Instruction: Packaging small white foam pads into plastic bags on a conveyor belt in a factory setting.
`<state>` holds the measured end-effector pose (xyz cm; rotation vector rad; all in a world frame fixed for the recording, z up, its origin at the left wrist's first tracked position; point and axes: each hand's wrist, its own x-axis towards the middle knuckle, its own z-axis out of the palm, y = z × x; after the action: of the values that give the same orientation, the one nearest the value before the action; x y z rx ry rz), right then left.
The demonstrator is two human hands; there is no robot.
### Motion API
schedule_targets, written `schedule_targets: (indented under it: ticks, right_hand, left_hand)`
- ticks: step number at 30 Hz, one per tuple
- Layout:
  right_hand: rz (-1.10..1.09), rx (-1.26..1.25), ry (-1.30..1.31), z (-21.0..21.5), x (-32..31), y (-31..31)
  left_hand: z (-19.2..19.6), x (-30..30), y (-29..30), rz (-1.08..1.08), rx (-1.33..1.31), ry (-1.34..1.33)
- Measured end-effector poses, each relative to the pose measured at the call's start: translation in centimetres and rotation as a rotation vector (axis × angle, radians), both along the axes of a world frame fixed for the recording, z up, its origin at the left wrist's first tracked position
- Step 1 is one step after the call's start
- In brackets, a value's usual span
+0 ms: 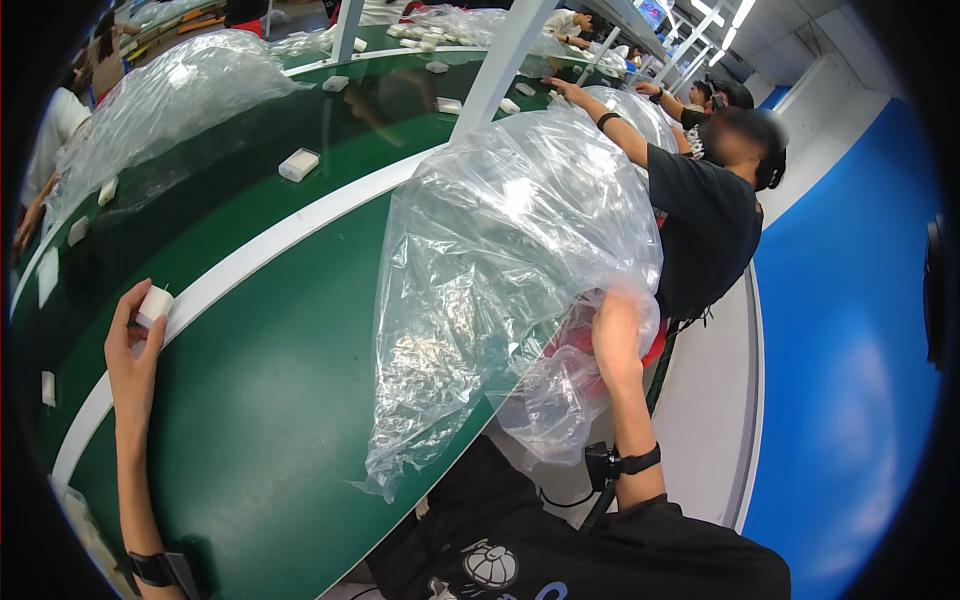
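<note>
My left hand has its fingers closed round a small white box, above the white rail of the green conveyor. A large clear plastic bag lies spread over the green worktop and hangs over its near edge. My right hand is at the bag's gathered right side, partly inside its folds. Plastic covers the fingers of that hand, so their grip is hidden. Something red shows through the plastic beside it.
White boxes, such as this one, lie spaced along the green conveyor. A white rail divides it from the worktop. A grey post rises behind the bag. A co-worker in black reaches over the conveyor at right.
</note>
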<state>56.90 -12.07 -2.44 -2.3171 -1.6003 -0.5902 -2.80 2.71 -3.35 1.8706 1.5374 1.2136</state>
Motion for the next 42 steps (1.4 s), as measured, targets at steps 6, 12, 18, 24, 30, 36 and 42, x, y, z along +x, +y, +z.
schedule_targets:
  ticks: [6, 12, 18, 24, 30, 36, 42]
  right_hand:
    - [-0.002, 0.111, 0.067, -0.8, 1.2, 0.9]
    - [-0.031, 0.152, 0.160, 3.0, -3.9, -0.7]
    - [0.311, -0.080, 0.311, 8.1, -16.8, -2.8]
    - [1.177, -0.335, 0.449, 12.8, -24.9, 1.2]
    - [1.369, -0.426, 0.889, 6.8, -32.6, 15.0]
    - [1.417, -0.332, 1.065, 0.6, -35.8, 20.0]
    - [1.212, -0.501, 1.537, 1.5, -34.9, 18.9]
  left_hand:
    - [0.0, -0.3, 0.0, -0.003, 0.027, 0.050]
    - [-0.2, 0.4, -0.6, 0.011, 0.057, 0.057]
    - [-0.6, -0.3, -0.3, 0.012, 0.073, -0.029]
    - [-0.6, -0.9, 0.8, -0.068, 0.041, -0.259]
    - [-2.3, -2.7, 1.7, -0.109, 0.047, -0.452]
    - [-0.4, 0.7, 0.0, -0.149, -0.069, -0.705]
    - [2.7, 3.1, -1.5, -0.224, -0.248, -0.902]
